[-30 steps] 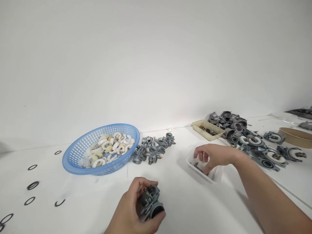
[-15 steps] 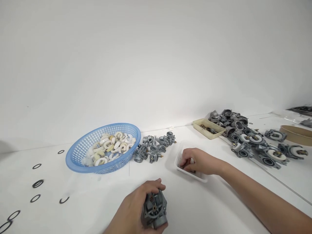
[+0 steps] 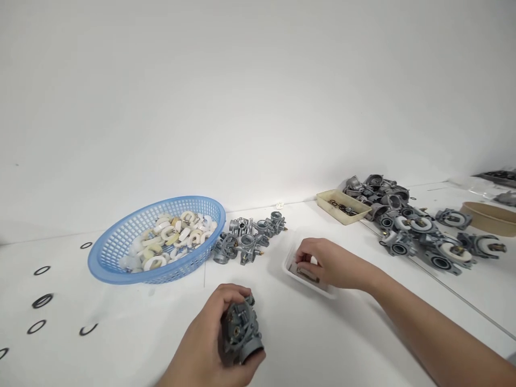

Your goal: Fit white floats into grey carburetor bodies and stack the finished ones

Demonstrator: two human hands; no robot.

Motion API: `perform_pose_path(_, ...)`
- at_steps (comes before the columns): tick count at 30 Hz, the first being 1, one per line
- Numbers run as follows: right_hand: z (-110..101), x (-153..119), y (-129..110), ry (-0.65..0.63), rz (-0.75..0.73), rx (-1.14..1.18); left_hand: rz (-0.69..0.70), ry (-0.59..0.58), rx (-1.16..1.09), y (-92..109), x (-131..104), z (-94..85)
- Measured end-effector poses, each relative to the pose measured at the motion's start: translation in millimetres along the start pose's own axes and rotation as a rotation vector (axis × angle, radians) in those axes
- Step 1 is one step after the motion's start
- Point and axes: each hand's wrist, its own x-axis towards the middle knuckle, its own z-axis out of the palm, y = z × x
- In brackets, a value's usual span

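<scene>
My left hand [image 3: 209,344] grips a grey metal carburetor body [image 3: 242,330] near the bottom of the view, fingers over its top and thumb below. Brass fittings show inside its exposed face. My right hand [image 3: 318,260] reaches into a small white tray [image 3: 308,287], its fingers pinched together above small dark parts. Whether anything sits between those fingertips is hidden. Beyond my left hand, several carburetor bodies [image 3: 248,242] stand on the white table beside a blue basket [image 3: 102,277] of white and yellowish floats [image 3: 177,236].
Black rubber rings [image 3: 42,301] lie scattered at the left. A cream tray [image 3: 336,215] with small parts stands at the back. At right are grey carburetor bowls [image 3: 377,196], bodies fitted with white floats [image 3: 451,255], and a brown ring-shaped object [image 3: 489,217].
My left hand has turned the carburetor a little. My right hand stays in the white tray, where more of the small parts now show. The whole view has shifted slightly.
</scene>
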Motion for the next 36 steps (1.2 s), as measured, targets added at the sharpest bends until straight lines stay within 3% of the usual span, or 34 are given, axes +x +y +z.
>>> perform_pose_path(5,-13,-3,8,0.065,0.019,0.018,-0.222,-0.073,-0.106,3,0,1.5)
perform_pose_path(12,-1,-6,-15,0.112,-0.008,0.157,-0.050,-0.122,-0.074,-4,1,-3.9)
perform_pose_path(17,20,-6,-35,0.121,-0.119,0.244,-0.212,-0.211,-0.152,9,4,-7.6)
perform_pose_path(23,40,-7,-49,0.135,-0.231,0.263,-0.185,-0.151,-0.101,7,2,-5.4)
perform_pose_path(28,59,-17,-66,-0.004,-0.340,0.365,-0.128,-0.121,-0.047,0,3,-6.7)
perform_pose_path(31,71,-15,-63,-0.081,-0.294,0.395,-0.159,-0.086,-0.076,-3,3,-7.2)
perform_pose_path(36,83,-5,-51,-0.055,-0.196,0.474,-0.158,-0.058,-0.070,-9,1,-6.3)
